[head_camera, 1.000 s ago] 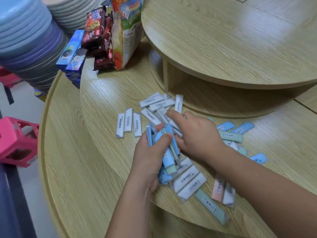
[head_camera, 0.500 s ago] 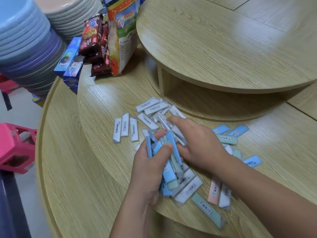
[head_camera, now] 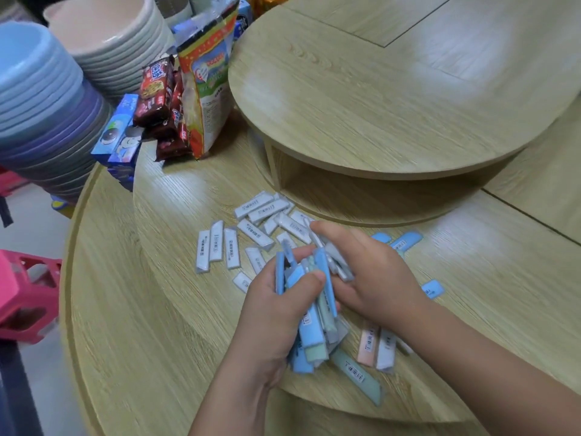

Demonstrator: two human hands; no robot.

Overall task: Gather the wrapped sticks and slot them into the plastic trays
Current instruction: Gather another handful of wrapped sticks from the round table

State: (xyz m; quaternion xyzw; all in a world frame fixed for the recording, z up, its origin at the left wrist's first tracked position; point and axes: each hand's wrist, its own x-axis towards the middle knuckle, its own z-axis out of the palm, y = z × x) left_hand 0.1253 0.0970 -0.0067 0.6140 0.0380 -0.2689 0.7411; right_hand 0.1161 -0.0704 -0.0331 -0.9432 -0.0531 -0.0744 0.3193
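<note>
Left hand gripping bundle of blue sticks, right hand pinching grey sticks, loose sticks on desk, barcode labels, print unreadable

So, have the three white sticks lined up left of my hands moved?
No. The three white sticks keep their spot relative to the wooden upright; only the camera shifted.

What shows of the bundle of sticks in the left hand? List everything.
The bundle is a fistful of slim flat sticks in glossy wrappers, mostly light blue, some pale green and grey. The left hand grips its middle, thumb across the front; ends stick out above and below the fist. It is held tilted over the wooden table. The right hand pinches grey sticks against its upper end.
</note>
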